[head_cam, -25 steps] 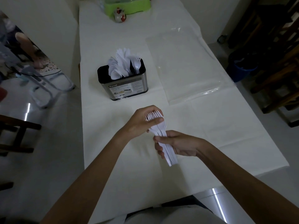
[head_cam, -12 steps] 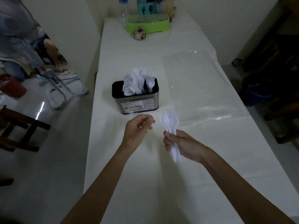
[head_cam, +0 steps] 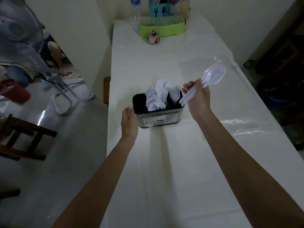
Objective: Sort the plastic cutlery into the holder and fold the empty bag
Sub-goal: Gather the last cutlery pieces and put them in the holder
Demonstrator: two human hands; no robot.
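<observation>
Centre frame: black-rimmed metal rectangular holder [head_cam: 158,118] on the white-covered worktop [head_cam: 164,170], holding white cutlery.
Right hand [head_cam: 198,96]: fingers clenched around a bundle of white plastic forks [head_cam: 212,77], handle ends over the holder's right end.
Left hand [head_cam: 129,122]: fingers relaxed, at the holder's left wall.
Right of frame: clear plastic bag [head_cam: 238,104], flat.

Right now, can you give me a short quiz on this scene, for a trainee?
1. True or false: the right hand grips a bundle of white forks.
2. Where is the clear bag? A flat on the table, right of the holder; B inside the holder; C in a drawer.
3. Fill in: the left hand is at the holder's ___ side.
Key: 1 true; 2 A; 3 left.
</observation>
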